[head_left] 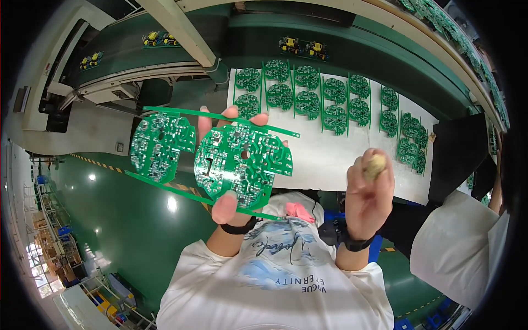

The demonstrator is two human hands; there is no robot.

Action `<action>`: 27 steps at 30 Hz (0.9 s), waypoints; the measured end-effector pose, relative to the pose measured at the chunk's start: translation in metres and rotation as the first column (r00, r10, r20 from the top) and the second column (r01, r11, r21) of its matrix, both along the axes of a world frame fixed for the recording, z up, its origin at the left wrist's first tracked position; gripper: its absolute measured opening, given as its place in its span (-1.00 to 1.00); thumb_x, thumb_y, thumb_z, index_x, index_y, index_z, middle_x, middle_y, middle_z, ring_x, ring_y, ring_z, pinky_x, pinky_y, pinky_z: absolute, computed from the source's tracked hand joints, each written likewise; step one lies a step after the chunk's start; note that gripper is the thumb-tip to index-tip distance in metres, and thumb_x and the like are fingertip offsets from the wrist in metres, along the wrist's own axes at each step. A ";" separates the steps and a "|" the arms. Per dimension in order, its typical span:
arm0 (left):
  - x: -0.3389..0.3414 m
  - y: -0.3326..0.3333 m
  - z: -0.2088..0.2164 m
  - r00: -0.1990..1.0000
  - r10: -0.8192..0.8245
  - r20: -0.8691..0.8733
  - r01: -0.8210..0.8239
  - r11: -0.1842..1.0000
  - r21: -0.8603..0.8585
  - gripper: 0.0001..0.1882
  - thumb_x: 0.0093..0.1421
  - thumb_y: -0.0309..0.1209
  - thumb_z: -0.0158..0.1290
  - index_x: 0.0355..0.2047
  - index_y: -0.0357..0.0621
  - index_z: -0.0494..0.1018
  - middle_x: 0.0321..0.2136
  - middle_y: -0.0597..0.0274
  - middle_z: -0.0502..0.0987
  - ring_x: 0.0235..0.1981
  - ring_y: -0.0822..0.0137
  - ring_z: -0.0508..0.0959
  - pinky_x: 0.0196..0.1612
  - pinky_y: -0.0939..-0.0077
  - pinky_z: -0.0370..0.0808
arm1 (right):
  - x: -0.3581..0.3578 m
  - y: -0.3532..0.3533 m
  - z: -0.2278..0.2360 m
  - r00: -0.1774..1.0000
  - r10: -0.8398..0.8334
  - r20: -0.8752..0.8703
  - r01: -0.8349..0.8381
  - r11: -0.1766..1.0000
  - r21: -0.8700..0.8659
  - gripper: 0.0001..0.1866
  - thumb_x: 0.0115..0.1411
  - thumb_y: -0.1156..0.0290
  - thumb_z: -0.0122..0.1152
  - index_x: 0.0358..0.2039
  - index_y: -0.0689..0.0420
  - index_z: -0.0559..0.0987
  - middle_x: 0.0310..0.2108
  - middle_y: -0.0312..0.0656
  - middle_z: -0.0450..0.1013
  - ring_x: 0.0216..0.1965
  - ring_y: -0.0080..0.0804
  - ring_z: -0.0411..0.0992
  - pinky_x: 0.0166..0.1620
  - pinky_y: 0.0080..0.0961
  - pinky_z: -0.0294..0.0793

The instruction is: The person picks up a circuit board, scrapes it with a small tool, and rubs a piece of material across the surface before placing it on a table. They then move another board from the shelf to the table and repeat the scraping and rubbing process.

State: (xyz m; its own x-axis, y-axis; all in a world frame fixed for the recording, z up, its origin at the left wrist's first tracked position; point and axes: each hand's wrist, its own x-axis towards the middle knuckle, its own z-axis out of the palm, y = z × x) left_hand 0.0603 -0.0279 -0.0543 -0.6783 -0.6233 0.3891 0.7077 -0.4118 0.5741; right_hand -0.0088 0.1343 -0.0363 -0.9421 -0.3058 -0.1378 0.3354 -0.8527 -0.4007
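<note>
My left hand [224,209] grips a green circuit board panel [242,165], thumb on the near face and fingers behind its far edge. Two rounded boards sit side by side in this panel between narrow green rails, their solder joints and small parts facing up. To the right, my right hand [369,190] is closed around a small tan thing [375,166] with a rough, tuft-like end. Its kind is not clear, and the fist hides the rest. This hand is apart from the panel, over the white table's near edge.
Several similar panels [307,91] lie in rows on the white tabletop [313,154]. Beyond it runs a dark green conveyor [247,41] carrying boards with yellow parts [302,48]. A metal post [184,33] stands far left. At right are a black panel [459,157] and another person's white sleeve [456,247].
</note>
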 end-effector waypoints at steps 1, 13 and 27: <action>-0.002 0.000 0.000 1.000 -0.004 0.002 0.004 1.000 -0.002 0.13 -0.20 -0.10 0.25 0.28 -0.14 -0.18 0.14 0.01 0.10 0.12 -0.13 0.25 -0.05 -0.07 0.47 | 0.003 -0.001 -0.003 0.970 0.008 -0.244 0.041 0.980 0.194 -0.77 0.09 0.55 0.09 -0.20 0.31 0.46 -0.37 -0.11 0.31 -0.52 -0.47 0.35 -0.48 -0.61 0.36; -0.004 0.004 0.008 0.998 -0.037 0.042 0.034 0.997 0.065 0.01 -0.14 -0.08 0.08 0.25 -0.27 -0.11 0.16 -0.04 0.08 0.19 -0.12 0.15 0.01 -0.03 0.42 | -0.004 -0.018 -0.011 0.742 0.228 -0.630 0.200 0.823 0.532 -0.71 -0.01 0.59 0.04 -0.21 0.25 0.37 -0.37 -0.05 0.38 -0.36 -0.33 0.38 -0.36 -0.57 0.35; -0.038 0.033 0.002 0.991 -0.119 0.067 0.095 0.953 0.287 -0.18 0.03 -0.03 -0.10 0.20 -0.31 0.05 0.14 -0.01 0.16 0.18 -0.04 0.18 0.01 0.05 0.44 | -0.005 -0.028 -0.013 0.349 0.375 -0.859 0.741 0.451 0.498 -0.81 -0.10 0.71 0.26 -0.46 0.25 0.45 -0.69 -0.20 0.27 -0.65 -0.40 0.22 -0.58 -0.54 0.15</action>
